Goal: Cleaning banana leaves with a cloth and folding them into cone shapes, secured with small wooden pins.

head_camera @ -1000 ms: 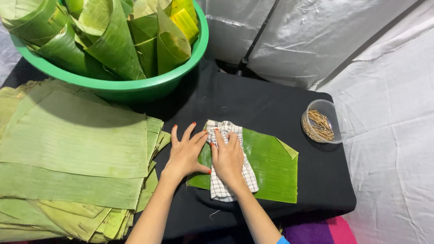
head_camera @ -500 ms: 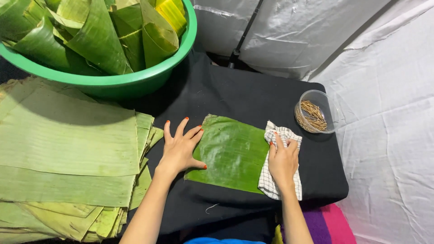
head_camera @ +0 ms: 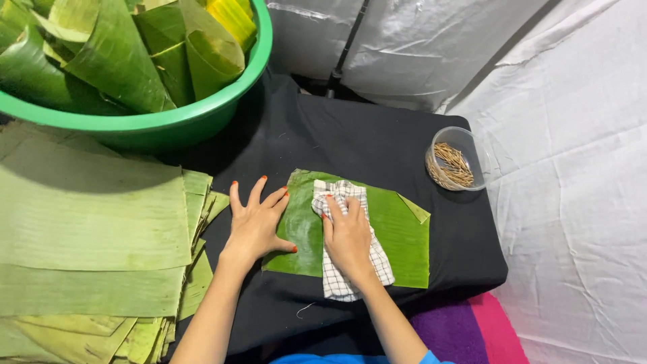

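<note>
- Checked cloth [head_camera: 350, 259] under the right hand [head_camera: 347, 236]: fingers together and pressed flat on top of it, not clenched round it, just below the middle of the frame.
- Left hand [head_camera: 256, 226] lies with fingers spread apart, palm down on the near-left edge of the banana leaf piece [head_camera: 397, 236], pinning it to the black table cover [head_camera: 337, 141].
- Step in hand, by my reading: wiping the leaf clean, cloth sitting over its left-centre, glossy green showing either side.
- Next move calls for an even sweep along the leaf while the spread hand keeps it from sliding; press too hard near the folded right corner and it may tear.
- Edges: the leaf's right side ends short of the table's right edge, and the clear cup of thin sticks [head_camera: 457, 160] stands upper right, apart from the leaf.
- Open room: bare black cover above the leaf; the stack of leaves [head_camera: 87, 222] crowds the left, with the green tub of rolled leaves [head_camera: 202, 118] at the upper left.
</note>
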